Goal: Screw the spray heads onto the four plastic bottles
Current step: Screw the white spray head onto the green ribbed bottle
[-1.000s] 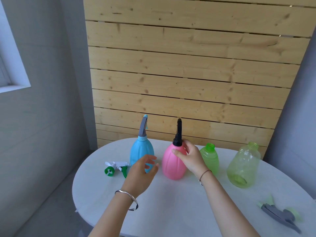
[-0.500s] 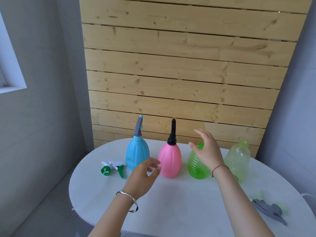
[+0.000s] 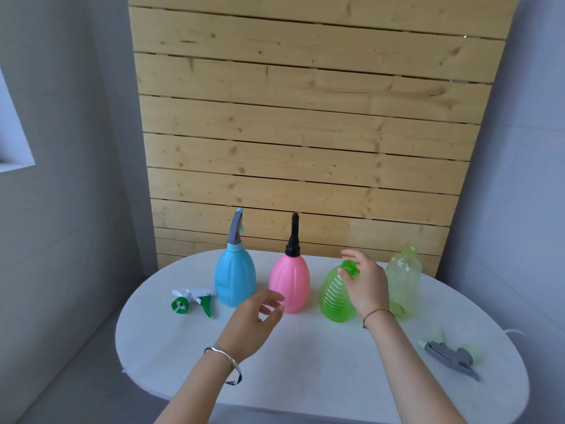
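Four bottles stand in a row on the white oval table. The blue bottle carries a grey spray head, and the pink bottle a black one. A ribbed green bottle has a bare neck and leans slightly; my right hand grips it at the neck. Behind that hand stands a pale clear bottle, also without a head. My left hand hovers open in front of the pink bottle, touching nothing.
A white and green spray head lies left of the blue bottle. A grey spray head with pale green parts lies near the table's right edge. A wooden slat wall stands right behind the bottles.
My right hand let go of the pink bottle's head, moved right and closed on the green bottle's neck. My left hand stayed open and low in front of the pink bottle.
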Tool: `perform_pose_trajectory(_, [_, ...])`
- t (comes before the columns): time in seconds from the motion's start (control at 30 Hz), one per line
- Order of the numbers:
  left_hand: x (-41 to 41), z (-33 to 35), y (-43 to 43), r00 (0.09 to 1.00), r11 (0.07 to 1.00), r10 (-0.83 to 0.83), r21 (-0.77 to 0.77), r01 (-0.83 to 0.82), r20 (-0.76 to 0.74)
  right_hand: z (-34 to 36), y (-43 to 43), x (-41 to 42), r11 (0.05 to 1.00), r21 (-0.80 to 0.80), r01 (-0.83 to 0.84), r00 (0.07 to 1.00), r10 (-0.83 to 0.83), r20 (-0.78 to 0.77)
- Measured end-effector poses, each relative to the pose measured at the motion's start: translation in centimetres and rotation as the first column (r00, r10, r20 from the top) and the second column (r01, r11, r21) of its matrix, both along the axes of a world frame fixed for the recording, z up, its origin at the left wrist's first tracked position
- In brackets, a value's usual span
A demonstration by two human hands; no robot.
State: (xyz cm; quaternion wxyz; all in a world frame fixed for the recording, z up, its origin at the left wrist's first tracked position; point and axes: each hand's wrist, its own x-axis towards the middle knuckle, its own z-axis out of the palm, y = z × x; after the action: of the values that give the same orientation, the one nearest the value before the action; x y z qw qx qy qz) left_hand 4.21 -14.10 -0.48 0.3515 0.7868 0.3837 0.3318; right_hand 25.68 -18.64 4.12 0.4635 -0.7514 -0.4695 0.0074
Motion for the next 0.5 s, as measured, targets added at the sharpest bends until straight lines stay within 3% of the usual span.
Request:
perform_pose_trajectory(0.2, [-0.2,0.5,-1.2,0.998,0.998,-0.018,-0.054,0.021,0.052,2.7,-1.9,-0.7,0.997,0.07,0.023,0.998,-0.027,0.053])
perform_pose_trajectory(0.33, [-0.8,0.9,-1.6,0.994,0.993,-0.054,-0.1,0.063,0.095,4.6,-2.6,-3.5,0.973,0.154,-0.172,0.976,0.19,-0.108])
perform_pose_trajectory(0.5, [-3.3,1.4,-1.0,0.993,0.996,-0.003,-0.086,0.014,0.121,4.7,-1.4,-8.8,0.874,0.264,-0.408,0.826,0.477,-0.301])
